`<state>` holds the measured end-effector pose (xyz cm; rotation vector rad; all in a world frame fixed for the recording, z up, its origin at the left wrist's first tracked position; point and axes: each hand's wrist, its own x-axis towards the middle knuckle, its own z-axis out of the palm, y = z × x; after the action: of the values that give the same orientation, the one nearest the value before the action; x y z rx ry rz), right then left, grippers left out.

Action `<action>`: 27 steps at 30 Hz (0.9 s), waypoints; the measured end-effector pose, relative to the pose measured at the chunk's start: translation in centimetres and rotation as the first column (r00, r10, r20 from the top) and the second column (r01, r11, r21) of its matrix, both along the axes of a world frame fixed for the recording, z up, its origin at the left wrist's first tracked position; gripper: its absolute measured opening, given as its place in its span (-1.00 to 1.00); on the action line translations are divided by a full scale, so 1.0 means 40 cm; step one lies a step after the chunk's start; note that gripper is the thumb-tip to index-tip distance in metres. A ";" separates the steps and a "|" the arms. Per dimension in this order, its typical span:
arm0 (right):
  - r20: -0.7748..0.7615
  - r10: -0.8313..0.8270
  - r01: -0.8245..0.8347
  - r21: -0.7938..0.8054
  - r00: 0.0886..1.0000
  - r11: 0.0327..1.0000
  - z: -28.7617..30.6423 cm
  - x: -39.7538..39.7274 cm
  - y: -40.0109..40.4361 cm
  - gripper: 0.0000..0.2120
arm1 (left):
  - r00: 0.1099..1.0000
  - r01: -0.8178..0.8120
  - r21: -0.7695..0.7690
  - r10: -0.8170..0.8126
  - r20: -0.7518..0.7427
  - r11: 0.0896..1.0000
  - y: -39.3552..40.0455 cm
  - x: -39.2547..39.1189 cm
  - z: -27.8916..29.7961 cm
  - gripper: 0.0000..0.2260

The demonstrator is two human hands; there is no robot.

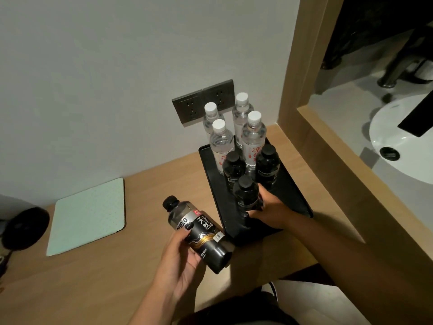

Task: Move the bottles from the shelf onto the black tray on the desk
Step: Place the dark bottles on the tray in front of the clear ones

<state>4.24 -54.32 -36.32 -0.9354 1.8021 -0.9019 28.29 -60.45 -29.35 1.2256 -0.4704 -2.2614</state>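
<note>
Head view: both hands grip black bottles, right hand (269, 207) on the tray (297, 198), left hand (180, 256) beside it.

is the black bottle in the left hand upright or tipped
Tipped. The black bottle leans with its cap up-left, gripped by the left hand above the desk, outside the black tray.

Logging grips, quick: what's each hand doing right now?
Left hand: holds tilted black-labelled bottle above the desk.
Right hand: grips upright black bottle on the black tray.
</note>
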 end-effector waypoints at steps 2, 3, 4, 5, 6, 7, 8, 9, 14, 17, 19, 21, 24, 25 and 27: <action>-0.012 0.007 -0.006 0.035 1.000 0.999 0.014 0.001 0.000 -0.24 | 0.999 0.030 -0.005 -0.030 -0.023 1.000 -0.003 -0.004 0.005 -0.07; -0.036 0.009 -0.007 0.060 0.999 0.998 0.021 0.003 0.002 -0.23 | 0.998 0.049 -0.018 -0.050 -0.027 0.999 -0.005 -0.005 0.008 -0.08; -0.080 0.007 0.001 0.100 0.997 0.995 0.030 0.008 0.005 -0.23 | 0.997 0.066 -0.039 -0.067 -0.023 0.997 -0.008 -0.005 0.010 -0.09; -0.152 -0.001 0.024 0.149 0.988 0.989 0.041 0.013 0.012 -0.25 | 0.996 0.087 -0.067 -0.088 -0.014 0.994 -0.013 -0.003 0.016 -0.10; -0.252 -0.011 0.064 0.201 0.968 0.977 0.055 0.021 0.019 -0.31 | 0.993 0.114 -0.105 -0.115 -0.004 0.988 -0.017 -0.001 0.023 -0.10; -0.372 -0.018 0.116 0.242 0.928 0.963 0.078 0.030 0.029 -0.39 | 0.989 0.148 -0.154 -0.148 0.013 0.977 -0.021 0.002 0.031 -0.11; -0.492 -0.022 0.172 0.263 0.870 0.949 0.107 0.044 0.040 -0.50 | 0.981 0.192 -0.213 -0.187 0.042 0.958 -0.024 0.004 0.037 -0.15; -0.591 -0.037 0.222 0.243 0.806 0.944 0.138 0.058 0.051 -0.61 | 0.969 0.247 -0.277 -0.231 0.091 0.928 -0.025 0.005 0.041 -0.22; -0.405 -0.338 0.300 -0.157 0.849 0.941 0.315 0.118 0.057 -0.78 | 0.852 0.520 -0.496 -0.383 0.357 0.695 -0.029 -0.016 0.065 -0.49; -0.158 -0.253 0.221 -0.197 0.954 0.955 0.400 0.152 0.058 -0.66 | 0.758 0.652 -0.576 -0.455 0.468 0.493 -0.014 -0.038 0.078 -0.48; -0.266 -0.173 0.139 -0.140 0.948 0.980 0.414 0.170 0.071 -0.61 | 0.735 0.672 -0.629 -0.459 0.500 0.392 0.005 -0.054 0.085 -0.49; -0.379 -0.171 0.136 -0.117 0.909 0.984 0.408 0.180 0.092 -0.64 | 0.728 0.672 -0.667 -0.451 0.516 0.322 0.022 -0.072 0.087 -0.49; -0.407 -0.271 0.228 -0.153 0.872 0.962 0.401 0.184 0.136 -0.68 | 0.730 0.662 -0.694 -0.452 0.513 0.282 0.038 -0.098 0.080 -0.46; -0.398 -0.304 0.257 -0.169 0.865 0.952 0.400 0.184 0.151 -0.69 | 0.722 0.667 -0.695 -0.465 0.513 0.269 0.041 -0.106 0.077 -0.44; -0.371 -0.378 0.323 -0.202 0.848 0.924 0.398 0.182 0.183 -0.74 | 0.679 0.689 -0.705 -0.489 0.547 0.167 0.044 -0.120 0.077 -0.40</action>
<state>11.50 -47.01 -20.42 -0.9392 2.3495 -1.1280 23.47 -58.68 -26.25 0.6605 -2.2700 -1.7869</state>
